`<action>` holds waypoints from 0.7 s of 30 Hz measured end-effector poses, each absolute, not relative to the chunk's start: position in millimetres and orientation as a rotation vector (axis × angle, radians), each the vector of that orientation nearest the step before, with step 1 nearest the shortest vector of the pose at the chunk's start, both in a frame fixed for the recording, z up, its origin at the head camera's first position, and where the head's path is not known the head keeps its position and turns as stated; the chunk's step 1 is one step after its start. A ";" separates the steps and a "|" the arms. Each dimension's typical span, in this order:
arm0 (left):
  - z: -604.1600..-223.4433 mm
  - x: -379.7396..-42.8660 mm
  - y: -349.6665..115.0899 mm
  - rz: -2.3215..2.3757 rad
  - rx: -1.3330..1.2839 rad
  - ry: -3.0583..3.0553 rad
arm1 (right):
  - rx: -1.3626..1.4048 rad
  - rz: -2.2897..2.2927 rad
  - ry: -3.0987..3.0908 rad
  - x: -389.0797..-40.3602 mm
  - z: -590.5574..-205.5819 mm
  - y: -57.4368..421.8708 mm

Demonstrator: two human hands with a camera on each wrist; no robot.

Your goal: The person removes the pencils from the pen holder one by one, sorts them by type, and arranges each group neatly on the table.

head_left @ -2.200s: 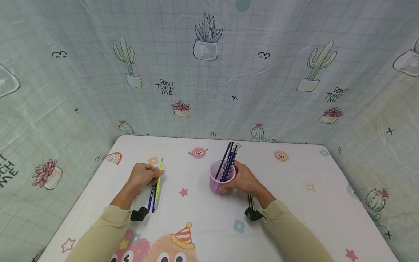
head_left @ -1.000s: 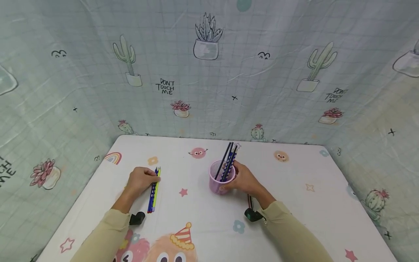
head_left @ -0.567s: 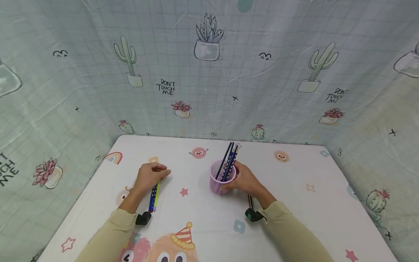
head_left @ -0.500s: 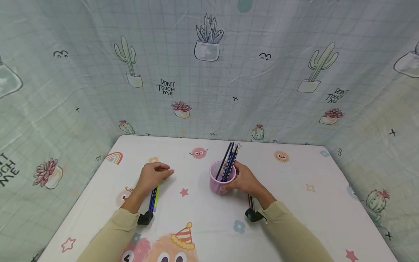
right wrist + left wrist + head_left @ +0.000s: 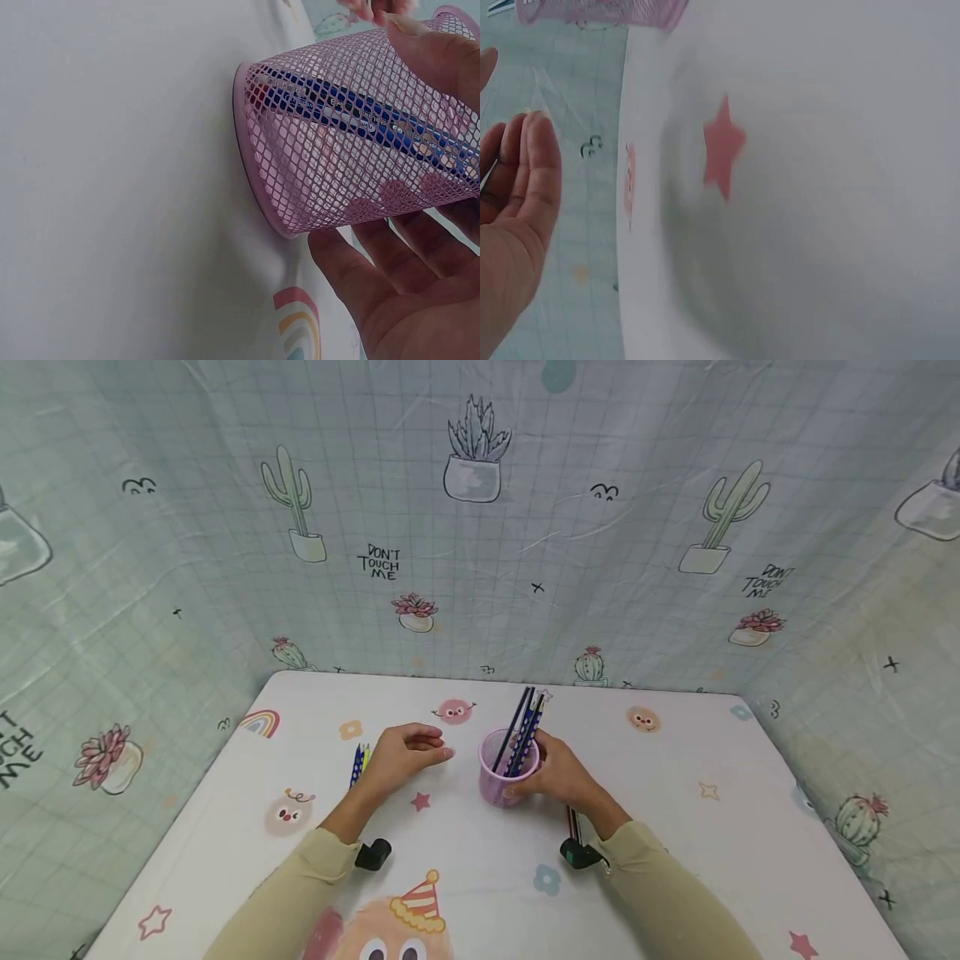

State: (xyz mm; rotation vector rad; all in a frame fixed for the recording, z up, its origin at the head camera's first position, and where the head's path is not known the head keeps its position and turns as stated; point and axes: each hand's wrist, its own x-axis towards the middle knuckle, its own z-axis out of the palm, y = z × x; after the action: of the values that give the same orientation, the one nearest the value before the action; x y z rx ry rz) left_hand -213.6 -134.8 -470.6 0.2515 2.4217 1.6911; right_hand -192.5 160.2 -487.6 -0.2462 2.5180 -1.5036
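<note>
One pink mesh cup stands near the middle of the desk, with several dark-blue pencils leaning rightward inside it. The right hand holds it from the right, fingers curved round the far side and thumb on the near side. Left of the cup, apart from it, hovers the left hand, its fingers loosely bent and close together, thumb apart. Farther left lie loose pencils, partly hidden by that arm. Slim dark sticks show beside the right wrist. Cactus-printed cloth hangs at the far side.
</note>
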 end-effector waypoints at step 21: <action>-484.7 -211.9 -72.9 1.787 0.628 1.992 | -0.280 -1.509 2.542 -189.2 -489.5 159.7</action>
State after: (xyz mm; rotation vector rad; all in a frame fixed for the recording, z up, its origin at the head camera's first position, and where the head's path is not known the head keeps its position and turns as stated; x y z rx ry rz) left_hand -211.9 -72.9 -484.7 0.6281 1.9921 1.7869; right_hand -189.2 159.7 -489.5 -0.2801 2.5419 -1.5094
